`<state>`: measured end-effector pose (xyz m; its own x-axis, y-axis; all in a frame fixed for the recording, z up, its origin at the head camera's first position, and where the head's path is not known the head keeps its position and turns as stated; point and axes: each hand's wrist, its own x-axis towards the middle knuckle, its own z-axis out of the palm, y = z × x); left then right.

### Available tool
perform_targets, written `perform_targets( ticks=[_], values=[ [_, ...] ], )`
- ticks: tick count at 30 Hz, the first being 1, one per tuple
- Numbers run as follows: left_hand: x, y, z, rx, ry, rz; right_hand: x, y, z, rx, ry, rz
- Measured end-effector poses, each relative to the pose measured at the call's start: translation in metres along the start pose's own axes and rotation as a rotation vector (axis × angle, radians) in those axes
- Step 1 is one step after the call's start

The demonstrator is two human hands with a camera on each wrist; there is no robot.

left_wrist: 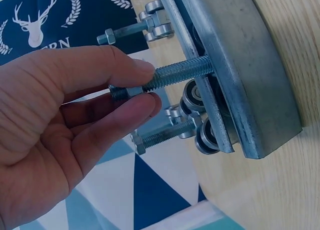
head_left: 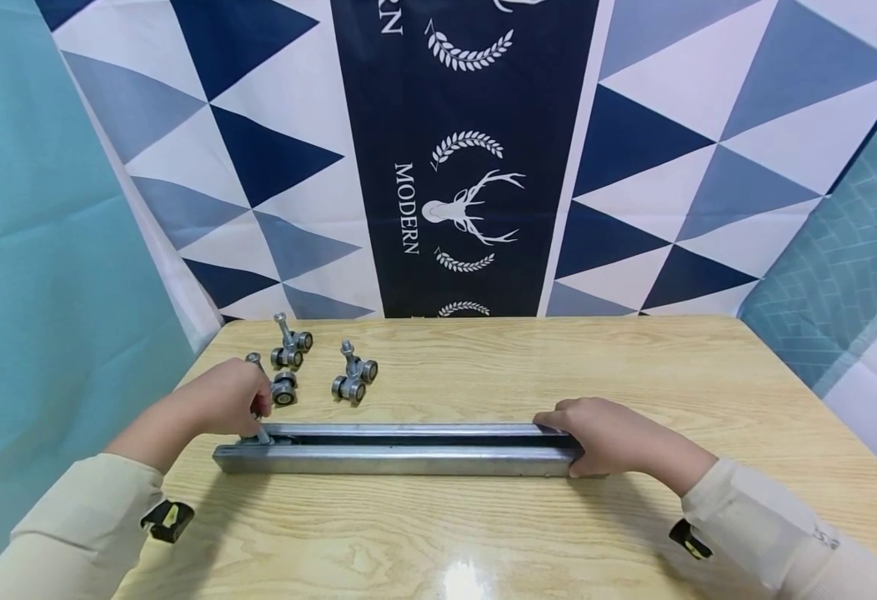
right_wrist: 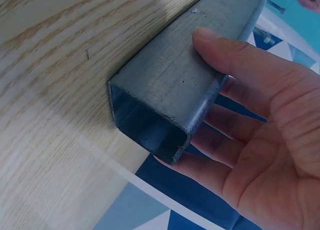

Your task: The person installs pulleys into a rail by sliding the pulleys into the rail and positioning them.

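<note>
A long galvanized steel C-channel track [head_left: 408,461] lies across the table with its slot facing up. At its left end, my left hand [head_left: 232,396] pinches a threaded bolt [left_wrist: 182,73] between thumb and fingers. The bolt stands up out of the slot, and whatever it joins inside the track is mostly hidden. My right hand [head_left: 607,433] grips the track's right end, thumb on the near wall and fingers on the far side. In the right wrist view that end of the track [right_wrist: 150,97] shows its open, hollow mouth.
Behind the track's left part stand three roller trolleys with upright bolts: one trolley [head_left: 350,387] apart, another trolley [head_left: 288,354] at the back, and a third trolley [head_left: 283,390] beside my left hand. A patterned cloth [head_left: 476,167] hangs behind the wooden table [head_left: 423,533].
</note>
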<state>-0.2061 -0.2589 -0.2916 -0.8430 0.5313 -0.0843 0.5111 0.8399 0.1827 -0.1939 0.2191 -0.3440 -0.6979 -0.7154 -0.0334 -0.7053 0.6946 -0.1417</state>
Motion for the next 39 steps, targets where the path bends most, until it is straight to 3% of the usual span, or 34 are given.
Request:
perform_targets(
  ticks=[20,39],
  values=[
    [0.003,0.011,0.006,-0.001,0.048,0.106,0.000,-0.001,0.002,-0.002,0.016,-0.004],
    [0.010,0.027,0.006,0.012,0.045,0.090,0.000,-0.004,0.002,0.007,0.004,0.007]
  ],
)
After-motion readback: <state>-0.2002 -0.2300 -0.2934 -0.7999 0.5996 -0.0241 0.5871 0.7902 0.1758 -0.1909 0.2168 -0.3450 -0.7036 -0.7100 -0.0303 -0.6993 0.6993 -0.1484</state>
